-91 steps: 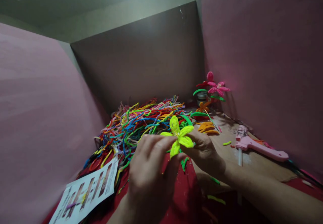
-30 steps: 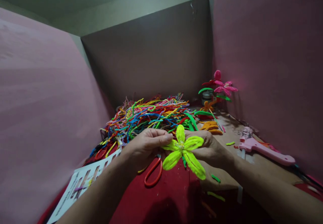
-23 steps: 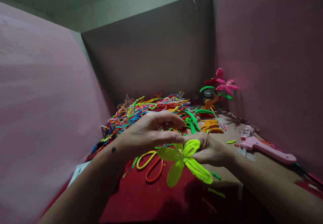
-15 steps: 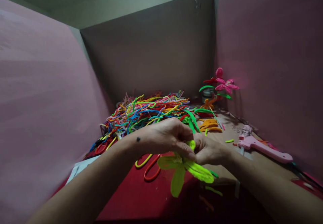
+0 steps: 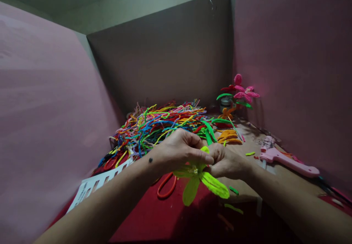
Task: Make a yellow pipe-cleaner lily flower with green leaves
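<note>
Both hands meet at the centre over a neon-yellow pipe-cleaner flower (image 5: 205,181). My left hand (image 5: 180,149) is closed, its thumb and fingers pinching the flower's upper petal. My right hand (image 5: 227,162) is closed too, gripping the flower from behind at its middle. Two long petals hang down below the hands over the red cloth (image 5: 154,214). A pair of scissors with an orange handle (image 5: 166,187) lies on the cloth just under my left hand.
A big heap of coloured pipe cleaners (image 5: 159,125) fills the back of the table. Orange petals (image 5: 229,137) lie beside it. Pink flowers in a small pot (image 5: 239,92) stand at the back right. A pink glue gun (image 5: 286,159) lies at right, a printed sheet (image 5: 96,183) at left.
The flower has been turned and lowered, so its petals now point down. My left hand came across over it and closed on the top petal.
</note>
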### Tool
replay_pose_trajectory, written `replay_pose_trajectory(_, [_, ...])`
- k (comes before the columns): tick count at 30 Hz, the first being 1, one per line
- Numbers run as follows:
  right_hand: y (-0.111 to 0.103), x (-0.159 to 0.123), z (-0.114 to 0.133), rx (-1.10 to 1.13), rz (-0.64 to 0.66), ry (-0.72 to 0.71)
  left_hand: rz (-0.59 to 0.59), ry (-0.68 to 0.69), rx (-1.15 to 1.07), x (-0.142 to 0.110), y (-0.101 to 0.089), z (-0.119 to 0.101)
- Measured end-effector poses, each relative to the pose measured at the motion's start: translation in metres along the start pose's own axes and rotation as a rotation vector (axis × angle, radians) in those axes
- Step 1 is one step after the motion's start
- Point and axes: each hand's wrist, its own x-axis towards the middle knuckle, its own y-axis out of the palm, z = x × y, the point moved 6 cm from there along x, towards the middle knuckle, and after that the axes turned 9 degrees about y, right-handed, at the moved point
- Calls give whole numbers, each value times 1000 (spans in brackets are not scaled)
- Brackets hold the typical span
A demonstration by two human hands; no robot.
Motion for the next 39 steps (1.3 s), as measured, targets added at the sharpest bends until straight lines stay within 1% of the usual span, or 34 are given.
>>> replay_pose_trajectory(3, [3,1,2,23,32,20,48,39,-49,0,4,-2])
replay_pose_trajectory(5, [5,2,4,62,49,40,47,92,-42,-2,1,-5])
replay_pose_trajectory(6, [5,2,4,80,50,51,33,134,-34,-3,-2,-8])
replay_pose_trajectory(8, [3,3,3,95,37,61,-11,267,8,-9,-10,-19])
replay_pose_trajectory(10, [1,3,3,86,27,50,-27,439,126,-18,-15,-32])
replay_pose_trajectory(12, [-2,3,2,60,11,39,9,582,319,-28,-11,-42])
replay_pose_trajectory(14, [-4,2,0,26,-4,45,48,663,500,-34,-2,-47])
replay_pose_trajectory(17, [-7,2,-3,-46,-55,43,23,723,671,-36,11,-47])
replay_pose_trajectory(20, [-10,3,-6,-63,-95,40,-26,739,779,-33,21,-45])
replay_pose_trajectory(23, [-9,4,-8,-22,-82,51,-84,739,855,-31,25,-43])
replay_pose_trajectory(26, [-10,5,-9,61,-88,60,-168,714,823,-34,18,-44])
replay_pose_trajectory(29, [-11,6,-6,119,-117,47,-278,666,691,-42,3,-40])
replay_pose_trajectory(31, [-12,7,-3,156,-151,30,-360,604,618,-48,-8,-32])
replay_pose_trajectory(33, [-14,7,-1,183,-193,26,-413,545,589,-52,-13,-19])
replay_pose_trajectory(35, [-14,7,-1,192,-219,31,-423,541,578,-54,-10,-7])
replay_pose_trajectory(37, [-15,7,-2,196,-238,25,-417,547,559,-52,-2,4])
replay_pose_trajectory(39, [-15,6,-2,214,-257,3,-436,540,528,-47,5,13])
